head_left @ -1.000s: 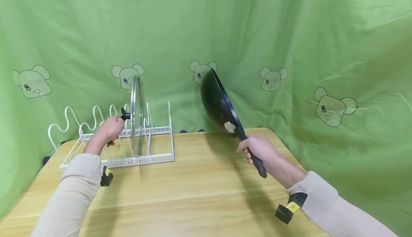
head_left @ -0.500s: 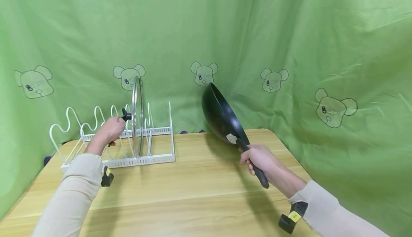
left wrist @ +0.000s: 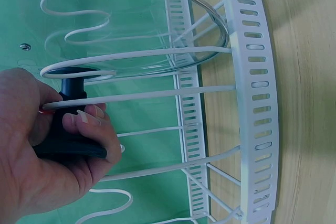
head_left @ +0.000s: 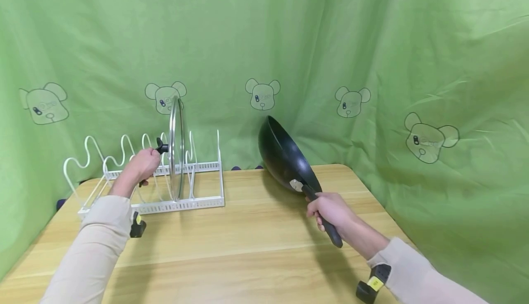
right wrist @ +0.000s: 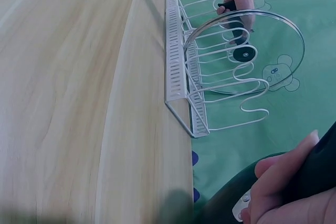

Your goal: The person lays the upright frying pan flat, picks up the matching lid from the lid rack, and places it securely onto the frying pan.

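Note:
In the head view my left hand [head_left: 144,164] grips the black knob of a glass pot lid [head_left: 177,157]. The lid stands upright on edge between the wires of a white rack [head_left: 182,205]. From the left wrist view, my fingers curl round the black knob [left wrist: 71,129], with rack wires passing close by. My right hand [head_left: 332,212] holds a black wok [head_left: 285,154] by its long handle [head_left: 330,233]. The wok is tilted, its inside facing right and its bottom low near the back of the table. Only part of the wok's outside [right wrist: 231,195] shows in the right wrist view.
The rack's several wavy wire dividers [head_left: 88,152] stand left of the lid, with more to its right. The wooden table [head_left: 231,258] has its back edge close to a green curtain [head_left: 231,42] printed with bear heads, which also runs along both sides.
The wok has come down toward the table and tipped back, so more of its inside shows. My right hand has lowered with it. My left hand and the lid have stayed in place.

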`<state>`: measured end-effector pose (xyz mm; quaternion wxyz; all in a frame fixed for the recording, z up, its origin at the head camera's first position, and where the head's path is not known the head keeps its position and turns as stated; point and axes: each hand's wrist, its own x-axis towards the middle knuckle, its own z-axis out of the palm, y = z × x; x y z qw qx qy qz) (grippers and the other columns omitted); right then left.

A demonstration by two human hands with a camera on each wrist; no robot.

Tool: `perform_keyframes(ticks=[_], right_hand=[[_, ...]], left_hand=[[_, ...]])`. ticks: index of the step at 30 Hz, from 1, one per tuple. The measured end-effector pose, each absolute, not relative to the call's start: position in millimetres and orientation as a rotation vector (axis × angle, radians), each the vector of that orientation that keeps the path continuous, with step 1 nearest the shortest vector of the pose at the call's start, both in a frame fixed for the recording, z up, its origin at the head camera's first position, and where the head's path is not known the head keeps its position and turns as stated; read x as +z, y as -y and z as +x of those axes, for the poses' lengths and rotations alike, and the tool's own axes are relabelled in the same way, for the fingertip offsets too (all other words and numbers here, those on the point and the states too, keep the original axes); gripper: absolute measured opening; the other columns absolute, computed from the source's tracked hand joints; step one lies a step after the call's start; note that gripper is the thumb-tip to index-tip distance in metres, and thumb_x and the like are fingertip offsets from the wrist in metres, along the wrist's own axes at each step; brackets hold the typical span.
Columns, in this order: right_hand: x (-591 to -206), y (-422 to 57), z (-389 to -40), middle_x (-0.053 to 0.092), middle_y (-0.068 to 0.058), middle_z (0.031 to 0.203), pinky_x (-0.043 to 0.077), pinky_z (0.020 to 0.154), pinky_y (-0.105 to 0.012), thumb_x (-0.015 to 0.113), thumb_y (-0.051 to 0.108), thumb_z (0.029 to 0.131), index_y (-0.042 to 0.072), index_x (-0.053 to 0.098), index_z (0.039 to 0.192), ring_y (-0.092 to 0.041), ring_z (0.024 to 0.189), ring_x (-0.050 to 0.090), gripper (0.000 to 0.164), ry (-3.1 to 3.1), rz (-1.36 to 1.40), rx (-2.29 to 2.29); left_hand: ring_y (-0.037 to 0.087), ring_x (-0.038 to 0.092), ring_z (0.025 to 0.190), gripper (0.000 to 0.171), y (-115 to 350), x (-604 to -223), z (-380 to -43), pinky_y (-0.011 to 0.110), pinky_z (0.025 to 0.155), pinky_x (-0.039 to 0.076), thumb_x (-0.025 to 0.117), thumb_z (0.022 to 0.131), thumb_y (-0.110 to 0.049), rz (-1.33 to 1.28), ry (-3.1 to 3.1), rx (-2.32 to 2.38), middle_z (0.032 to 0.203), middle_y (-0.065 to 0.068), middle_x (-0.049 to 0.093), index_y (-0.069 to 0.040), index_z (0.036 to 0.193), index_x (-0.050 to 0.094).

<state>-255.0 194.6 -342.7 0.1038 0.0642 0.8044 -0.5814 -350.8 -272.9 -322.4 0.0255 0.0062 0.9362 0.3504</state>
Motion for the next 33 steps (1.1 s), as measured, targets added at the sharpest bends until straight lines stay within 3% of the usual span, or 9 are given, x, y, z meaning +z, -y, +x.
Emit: perform_keyframes(ticks=[6,15,24,33], right_hand=[[-348.6,-191.3,-253.1,0.048,0.000,0.058,0.041,0.042,-0.021,0.062,-0.002,0.070,-0.005,0.054,0.130,-0.010,0.044,0.044,0.061,-2.409,0.178,-1.693],[-362.3,-178.7,-248.6,0.047,-0.002,0.057,0.040,0.041,-0.024,0.060,-0.004,0.068,-0.004,0.055,0.115,-0.013,0.045,0.043,0.047,-2.434,0.165,-1.691],[-378.2,-161.9,-242.1,0.047,-0.005,0.062,0.038,0.041,-0.026,0.058,-0.006,0.069,0.000,0.052,0.106,-0.016,0.046,0.041,0.038,-2.398,0.220,-1.709],[-396.5,-143.9,-238.0,0.047,-0.007,0.061,0.039,0.043,-0.027,0.062,-0.008,0.069,-0.005,0.049,0.113,-0.017,0.045,0.042,0.047,-2.399,0.154,-1.694]], left_hand=[[0.020,0.047,0.068,0.063,272.2,-321.6,-349.4,0.033,0.058,0.055,0.012,0.106,-0.026,0.020,-2.898,1.077,0.093,0.019,0.047,0.016,0.152,0.020],[0.019,0.046,0.066,0.063,272.4,-321.6,-350.7,0.034,0.057,0.055,0.012,0.106,-0.026,0.034,-2.908,1.071,0.088,0.016,0.047,0.017,0.151,0.020],[0.021,0.048,0.069,0.063,271.3,-320.4,-349.9,0.034,0.058,0.055,0.011,0.107,-0.027,0.017,-2.900,1.074,0.101,0.023,0.049,0.015,0.153,0.018],[0.020,0.047,0.069,0.063,272.0,-320.9,-349.7,0.033,0.058,0.055,0.012,0.106,-0.027,0.009,-2.907,1.084,0.107,0.027,0.050,0.015,0.153,0.020]])
